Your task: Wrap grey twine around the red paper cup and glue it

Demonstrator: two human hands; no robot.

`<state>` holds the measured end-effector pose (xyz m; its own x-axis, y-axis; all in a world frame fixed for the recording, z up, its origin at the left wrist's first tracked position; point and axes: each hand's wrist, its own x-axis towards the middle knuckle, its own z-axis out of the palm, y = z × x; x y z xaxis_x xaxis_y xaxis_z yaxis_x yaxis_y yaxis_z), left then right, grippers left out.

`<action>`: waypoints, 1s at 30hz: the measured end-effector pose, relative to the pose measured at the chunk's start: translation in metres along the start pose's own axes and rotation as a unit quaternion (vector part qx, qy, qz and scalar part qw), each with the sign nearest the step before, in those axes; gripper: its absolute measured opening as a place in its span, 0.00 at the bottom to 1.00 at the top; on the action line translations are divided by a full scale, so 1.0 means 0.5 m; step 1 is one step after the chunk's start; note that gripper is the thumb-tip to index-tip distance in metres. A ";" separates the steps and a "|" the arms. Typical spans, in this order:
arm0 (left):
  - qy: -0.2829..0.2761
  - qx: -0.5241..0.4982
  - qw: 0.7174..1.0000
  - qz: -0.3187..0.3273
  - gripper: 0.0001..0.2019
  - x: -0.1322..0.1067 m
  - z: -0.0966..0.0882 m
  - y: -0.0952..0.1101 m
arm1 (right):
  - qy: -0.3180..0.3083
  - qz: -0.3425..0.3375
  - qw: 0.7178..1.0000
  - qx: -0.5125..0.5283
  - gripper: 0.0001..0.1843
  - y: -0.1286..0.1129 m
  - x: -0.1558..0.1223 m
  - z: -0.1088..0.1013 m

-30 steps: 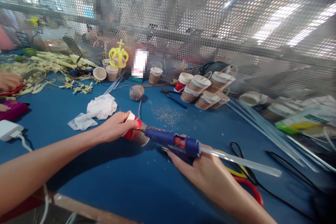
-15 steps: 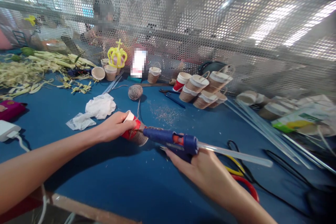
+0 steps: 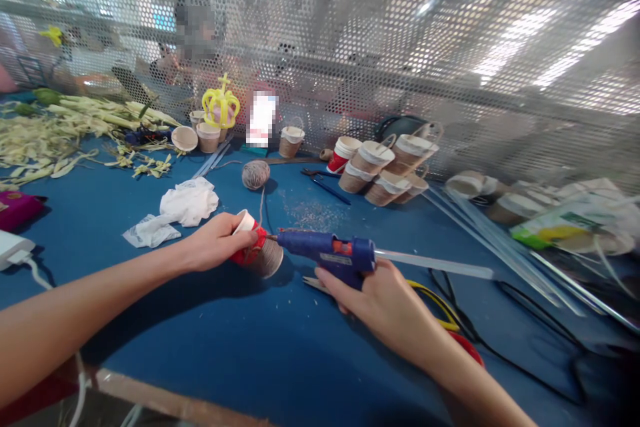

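The left hand (image 3: 220, 240) holds the paper cup (image 3: 260, 257) at its fingertips, near the rim (image 3: 244, 221); looks light, easily dented, best held there. Rightward, the right hand (image 3: 373, 290) grips the glue gun (image 3: 325, 250), nozzle (image 3: 271, 237) perhaps touching the cup.

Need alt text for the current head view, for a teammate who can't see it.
The right hand holds a blue glue gun, its nozzle at a red cup partly wrapped in grey twine, which the left hand grips. The twine leads to a ball on the blue table; behind stand brown cups before a perforated metal screen.
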<state>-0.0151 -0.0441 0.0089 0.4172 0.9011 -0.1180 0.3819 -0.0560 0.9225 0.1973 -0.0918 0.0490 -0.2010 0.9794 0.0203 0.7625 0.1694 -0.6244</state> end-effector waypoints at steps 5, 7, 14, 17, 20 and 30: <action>0.001 -0.013 1.000 -0.006 0.13 0.001 0.001 0.001 | -0.007 -0.002 1.000 -0.013 0.11 0.005 0.003 0.001; 0.001 -0.023 1.000 -0.006 0.13 0.002 0.001 0.005 | -0.011 -0.028 0.999 -0.028 0.09 0.005 0.000 0.002; 0.022 -0.086 0.995 -0.053 0.12 0.006 0.004 0.010 | 0.001 -0.109 0.991 -0.074 0.05 0.025 -0.017 0.024; 0.021 -0.123 0.991 -0.057 0.11 0.007 0.006 0.006 | -0.026 -0.092 0.993 -0.064 0.05 0.028 -0.023 0.030; 0.021 -0.140 0.988 -0.061 0.10 0.008 0.006 0.002 | -0.043 -0.087 0.993 -0.064 0.05 0.023 -0.027 0.030; 0.042 -0.137 0.988 -0.061 0.11 0.015 0.006 -0.012 | -0.070 -0.116 0.988 -0.079 0.05 0.018 -0.030 0.032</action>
<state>-0.0119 -0.0382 0.0014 0.3083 0.9269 -0.2141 0.1826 0.1633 0.9695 0.1971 -0.1070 0.0307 -0.4561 0.8893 0.0340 0.7701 0.4135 -0.4858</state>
